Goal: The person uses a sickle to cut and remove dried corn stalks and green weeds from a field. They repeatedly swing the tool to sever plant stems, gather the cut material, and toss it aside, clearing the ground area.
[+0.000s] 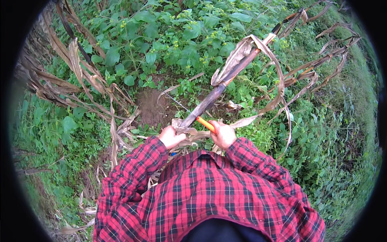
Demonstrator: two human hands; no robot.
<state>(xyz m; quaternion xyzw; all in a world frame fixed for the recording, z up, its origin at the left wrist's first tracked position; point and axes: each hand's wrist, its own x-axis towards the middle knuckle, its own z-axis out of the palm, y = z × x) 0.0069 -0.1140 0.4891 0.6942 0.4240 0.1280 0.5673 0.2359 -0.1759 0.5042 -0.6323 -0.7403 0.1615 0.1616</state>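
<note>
A dried maize stalk (208, 99), dark and brown with withered leaves, slants from the middle up to the upper right. At its lower end my left hand (171, 137) is closed on the stalk and its dry leaf sheath; the fingertips are partly hidden. My right hand (223, 134) grips the orange-yellow handle (206, 125) of a hand tool, just right of the stalk. A thin, narrow blade (177, 102), perhaps a sickle's, seems to run from the handle behind the stalk to the upper left. A long withered leaf (279, 81) arches from the stalk on the right.
More dried maize stalks (87, 69) lean at the left, others (323, 59) at the upper right. Leafy green weeds (181, 33) grow ahead and on both sides. A patch of bare brown soil (152, 106) shows ahead of my left hand. Dry leaves lie near my body.
</note>
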